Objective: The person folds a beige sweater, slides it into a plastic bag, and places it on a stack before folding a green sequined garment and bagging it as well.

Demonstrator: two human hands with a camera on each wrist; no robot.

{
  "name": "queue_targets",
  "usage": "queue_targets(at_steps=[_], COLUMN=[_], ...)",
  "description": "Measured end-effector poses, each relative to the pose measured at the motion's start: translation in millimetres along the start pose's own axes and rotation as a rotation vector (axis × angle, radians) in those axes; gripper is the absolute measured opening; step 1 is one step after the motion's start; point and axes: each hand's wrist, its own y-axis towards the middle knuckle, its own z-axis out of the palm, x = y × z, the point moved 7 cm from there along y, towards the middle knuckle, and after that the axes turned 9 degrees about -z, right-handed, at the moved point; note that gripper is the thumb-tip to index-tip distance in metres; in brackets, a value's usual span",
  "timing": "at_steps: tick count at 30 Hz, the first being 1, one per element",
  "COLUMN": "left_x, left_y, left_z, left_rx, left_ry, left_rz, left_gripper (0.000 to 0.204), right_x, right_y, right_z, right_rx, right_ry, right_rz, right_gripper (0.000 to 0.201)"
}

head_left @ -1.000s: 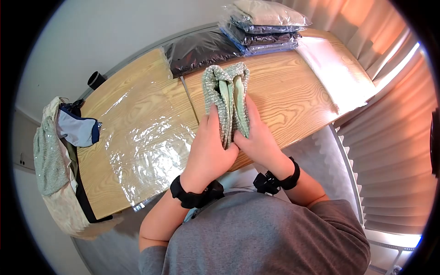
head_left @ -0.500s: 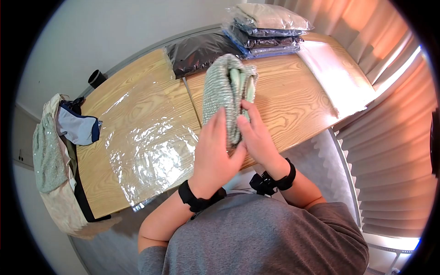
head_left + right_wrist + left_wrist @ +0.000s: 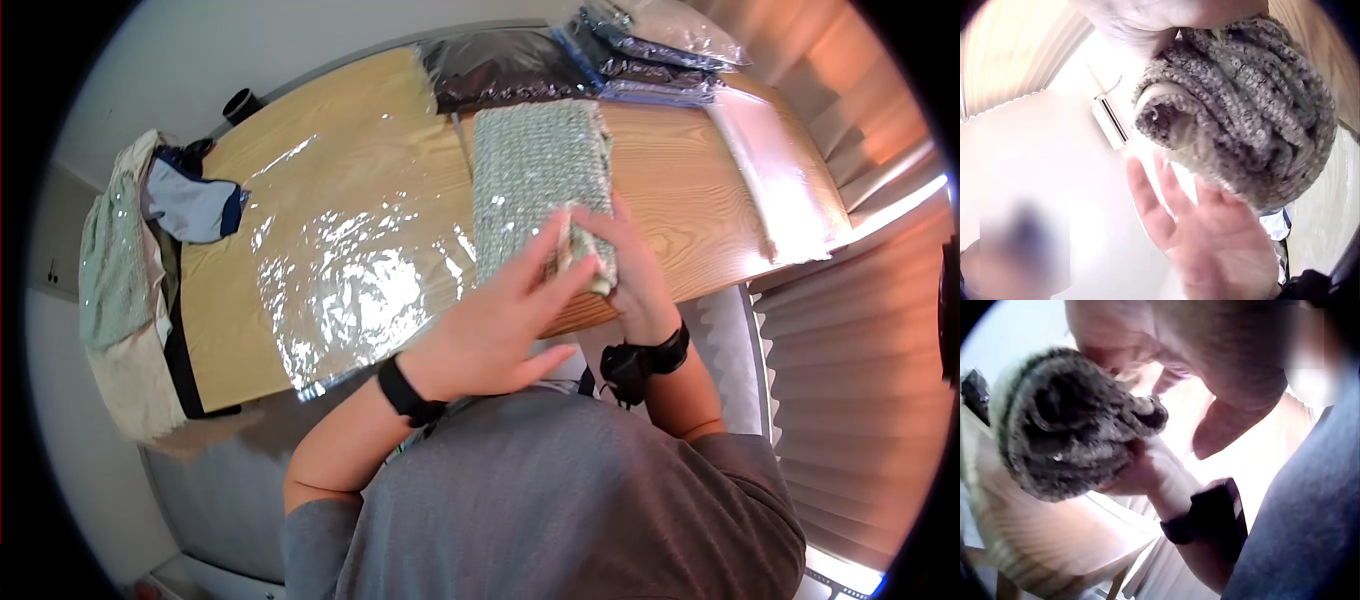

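- Your left hand (image 3: 480, 335) is open beside the folded sequined garment (image 3: 540, 165).
- Your right hand (image 3: 643, 285) grips it over the desk (image 3: 690, 225).
- You're probably neatening folds; align edges, supporting every layer.

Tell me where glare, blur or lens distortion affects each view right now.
Head: white glare on the clear plastic sheet and the pale plastic at right; dark rounded corners, table edge bowed, left hand slightly blurred. Left wrist: background blown out, folded fabric mostly in shadow. Right wrist: background washed nearly white, smudged patch at lower left.
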Motion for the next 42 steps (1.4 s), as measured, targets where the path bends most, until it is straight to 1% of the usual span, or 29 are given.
queue_targets(at_steps=[2,4,6,7,9,10,12,13,14,15,17,18,21,22,24,26,27,28,30,31,33,34,36,37,38,40,41,42], left_x=[6,37,73,78,95,97,109,116,116,120,125,129,134,134,136,123,118,118,120,121,120,120,128,131,134,138,137,129], left_y=[-28,-65,-113,-133,-173,-186,-211,-218,-218,-217,-209,-203,-182,-175,-165,-155,-153,-156,-162,-165,-164,-163,-165,-165,-164,-161,-158,-153], left_z=[-40,-73,-91,-95,-94,-94,-89,-86,-85,-84,-84,-84,-82,-81,-78,-84,-85,-87,-79,-78,-78,-79,-79,-80,-81,-89,-92,-99], left_rx=[-0.222,-0.284,-0.179,-0.177,-0.054,-0.062,0.023,0.027,0.012,-0.015,-0.048,-0.055,-0.106,-0.123,-0.121,-0.191,-0.181,-0.175,-0.073,-0.084,-0.102,-0.116,-0.136,-0.155,-0.157,-0.203,-0.206,-0.285], left_ry=[0.171,0.372,0.396,0.396,0.605,0.622,0.643,0.674,0.692,0.708,0.73,0.734,0.771,0.781,0.726,0.887,0.826,0.813,0.644,0.631,0.613,0.599,0.632,0.666,0.667,0.588,0.592,0.557], left_rz=[-0.059,-0.245,-0.517,-0.52,-0.681,-0.701,-0.752,-0.757,-0.762,-0.779,-0.828,-0.859,-0.826,-0.809,-0.841,-0.808,-0.742,-0.75,-0.706,-0.671,-0.678,-0.677,-0.685,-0.69,-0.688,-0.689,-0.685,-0.602], left_gripper=[0.072,0.064,0.052,0.052,0.049,0.049,0.05,0.052,0.053,0.053,0.053,0.053,0.054,0.054,0.054,0.051,0.047,0.047,0.044,0.042,0.044,0.046,0.049,0.051,0.051,0.055,0.055,0.056], right_x=[7,9,18,17,17,16,23,27,31,34,43,45,54,56,65,70,73,74,82,83,84,83,72,67,65,52,47,42], right_y=[1,2,0,-1,1,0,-4,-6,-8,-11,-16,-16,-22,-24,-31,-35,-37,-40,-46,-48,-52,-53,-53,-53,-53,-51,-51,-52], right_z=[2,-3,0,-3,-12,-10,-8,-8,-8,-3,-6,-6,-5,-2,0,-4,-4,-3,7,9,16,16,17,25,28,46,57,69], right_rx=[-0.008,-0.003,0.014,0.013,-0.034,-0.014,-0.011,-0.016,-0.024,0.006,-0.1,-0.082,-0.101,-0.102,-0.107,-0.109,-0.108,-0.11,-0.087,-0.083,-0.045,-0.042,0.018,0.061,0.061,0.29,0.363,0.455], right_ry=[0.04,0.041,0.026,0.028,-0.054,-0.039,-0.073,-0.085,-0.099,-0.082,-0.099,-0.089,-0.087,-0.096,-0.167,-0.252,-0.32,-0.33,-0.474,-0.479,-0.628,-0.628,-0.725,-0.712,-0.712,-0.825,-0.877,-0.883], right_rz=[-0.048,-0.041,-0.095,-0.092,-0.125,-0.115,-0.162,-0.19,-0.221,-0.223,-0.265,-0.268,-0.336,-0.331,-0.377,-0.381,-0.396,-0.384,-0.417,-0.41,-0.408,-0.408,-0.297,-0.315,-0.317,-0.266,-0.27,-0.295], right_gripper=[0.048,0.05,0.05,0.05,0.05,0.05,0.05,0.052,0.053,0.053,0.056,0.056,0.058,0.058,0.058,0.059,0.059,0.059,0.061,0.061,0.063,0.063,0.066,0.06,0.06,0.05,0.042,0.038])
